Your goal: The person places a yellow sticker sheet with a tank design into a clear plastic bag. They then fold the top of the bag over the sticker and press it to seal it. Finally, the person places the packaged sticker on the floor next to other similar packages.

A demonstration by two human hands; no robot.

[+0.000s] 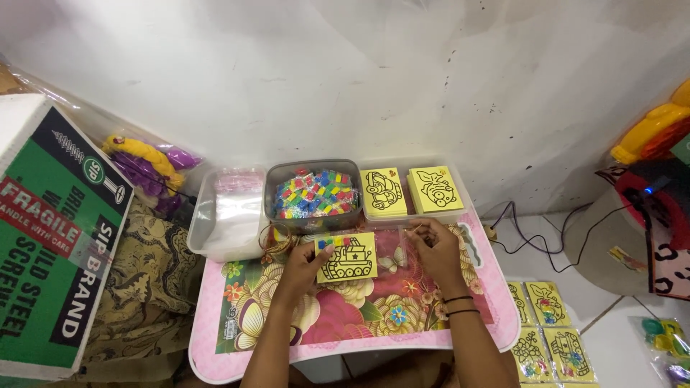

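Pinching a yellow tank card [347, 259] in its clear bag, left hand [305, 262] and right hand [435, 248] rest bent on the floral table [345, 323].

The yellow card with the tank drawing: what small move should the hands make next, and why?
Probably the left hand should slide the yellow card further into the clear bag, since the card seems only partly inside and the right hand pinches the bag's far edge, apparently holding it open.

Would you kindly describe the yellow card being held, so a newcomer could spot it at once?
On the pink floral table, just in front of the grey tub of coloured pieces, the left hand holds a yellow card. Unlike the stacked cards behind it, it lies alone and shows a tank drawing.
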